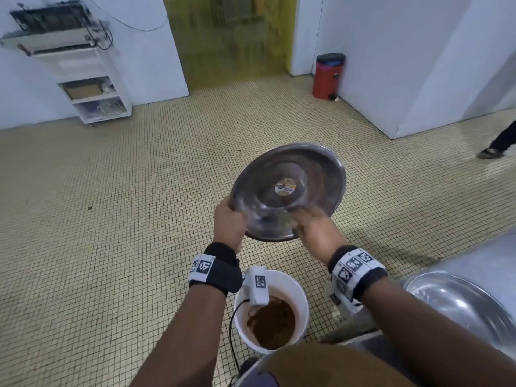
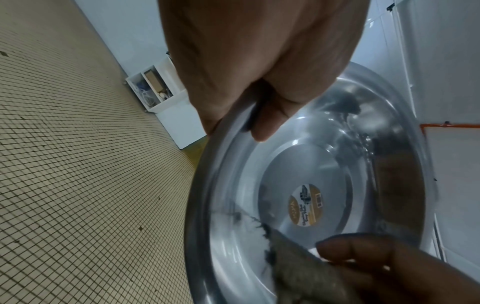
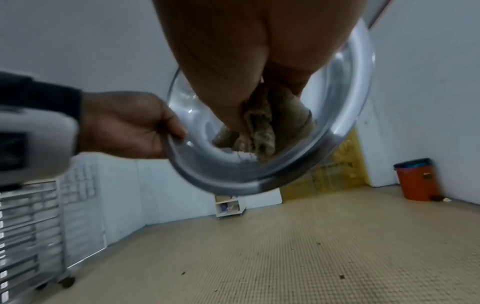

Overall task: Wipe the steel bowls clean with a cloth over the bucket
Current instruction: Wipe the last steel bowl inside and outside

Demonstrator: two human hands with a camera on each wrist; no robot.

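A wide steel bowl with a round sticker in its base is held up, tilted toward me, above and beyond a white bucket of brown slop. My left hand grips the bowl's left rim, thumb inside the bowl. My right hand holds a brownish cloth bunched in its fingers and presses it against the lower inside wall of the bowl. In the left wrist view the cloth lies on the near wall under the right hand's fingers.
Another steel bowl lies on a steel counter at the lower right. A white shelf cart stands at the far left wall, a red bin at the far right corner. Someone's foot is at the right edge. Tiled floor all around.
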